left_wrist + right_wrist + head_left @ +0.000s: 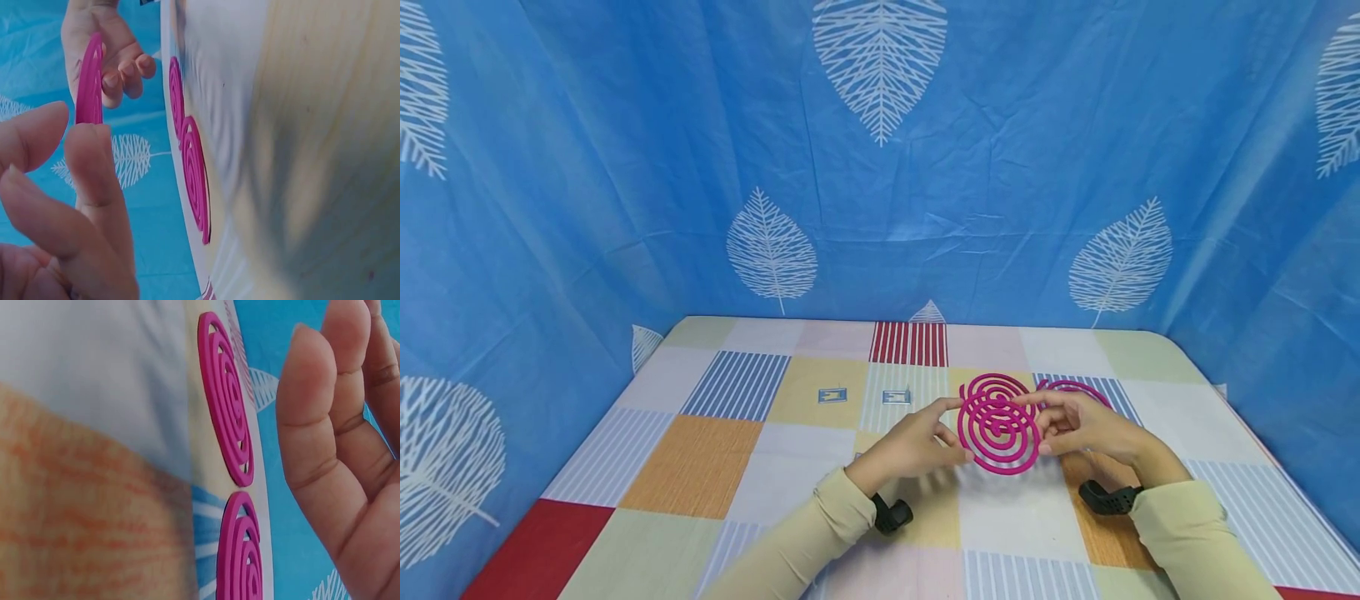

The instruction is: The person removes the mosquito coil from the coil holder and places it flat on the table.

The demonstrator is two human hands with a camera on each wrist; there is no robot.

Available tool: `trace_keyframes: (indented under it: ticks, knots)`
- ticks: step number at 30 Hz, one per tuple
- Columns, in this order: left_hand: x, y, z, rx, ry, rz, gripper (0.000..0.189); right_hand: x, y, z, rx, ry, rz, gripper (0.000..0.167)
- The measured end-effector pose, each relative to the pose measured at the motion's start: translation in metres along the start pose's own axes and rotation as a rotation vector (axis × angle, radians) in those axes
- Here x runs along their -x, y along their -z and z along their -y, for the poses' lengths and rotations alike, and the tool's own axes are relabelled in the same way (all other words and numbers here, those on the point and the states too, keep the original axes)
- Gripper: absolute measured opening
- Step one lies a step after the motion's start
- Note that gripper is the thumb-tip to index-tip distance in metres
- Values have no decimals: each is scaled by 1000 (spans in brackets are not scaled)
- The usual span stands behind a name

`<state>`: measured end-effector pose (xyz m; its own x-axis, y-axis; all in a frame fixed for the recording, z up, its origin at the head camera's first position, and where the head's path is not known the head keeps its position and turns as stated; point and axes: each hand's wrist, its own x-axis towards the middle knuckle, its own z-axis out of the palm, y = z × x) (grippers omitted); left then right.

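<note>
A magenta mosquito coil (1000,428) is held up above the table, its flat face towards the head camera. My left hand (912,443) grips its left edge, forefinger above and thumb below. On the opposite edge, my right hand (1093,429) holds it with forefinger and thumb, the other fingers curled inward. The left wrist view shows this coil (89,87) nearly edge-on; the right wrist view leaves it out. Behind it, a second mosquito coil (226,403) lies flat on the table. A third coil (240,556) lies beside that one, partly hidden by my right hand in the head view.
Two small metal stands (832,395) lie apart on the patchwork tablecloth (688,462), left of the coils. A blue curtain (880,217) with white leaf prints surrounds the table's back and sides. Dark bands circle both wrists.
</note>
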<state>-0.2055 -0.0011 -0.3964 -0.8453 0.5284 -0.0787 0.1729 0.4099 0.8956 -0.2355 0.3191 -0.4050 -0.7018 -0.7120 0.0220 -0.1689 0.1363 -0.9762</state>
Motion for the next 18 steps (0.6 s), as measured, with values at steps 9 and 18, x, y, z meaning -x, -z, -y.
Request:
trace_keyframes:
  ticks: [9, 18]
  knots:
    - [1, -7, 0, 99, 44, 49, 78, 6, 2, -8, -28, 28, 53, 59]
    - [-1, -11, 4, 153, 82, 94, 78, 8, 3, -10, -13, -45, 31, 58]
